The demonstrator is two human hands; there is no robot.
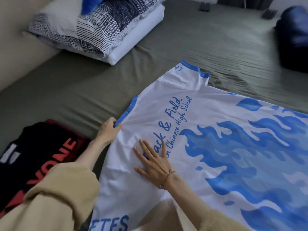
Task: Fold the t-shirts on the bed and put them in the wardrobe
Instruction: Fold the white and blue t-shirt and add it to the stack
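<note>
Left hand (109, 130): fingers (116, 126) pinching blue collar trim (129, 108) of white t-shirt (191, 130). Right hand (153, 164): fingers (143, 147) spread, pressed flat on fabric just beside the pinch. T-shirt spread on bed (100, 77) near its front edge; long axis running from the collar at the fingers toward the right edge. Left hand nearer the collar; likely fold starts there. Dark folded shirt (41, 155) at front left corner. Pillow (93, 27) toward the far left corner.

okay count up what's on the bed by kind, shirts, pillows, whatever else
T-shirts: 2, white and blue t-shirt, dark t-shirt with red lettering
Pillows: 1, patterned pillow
Small dark items at the far edge: 2
Dark blue bundle: 1
Total: 6
</note>
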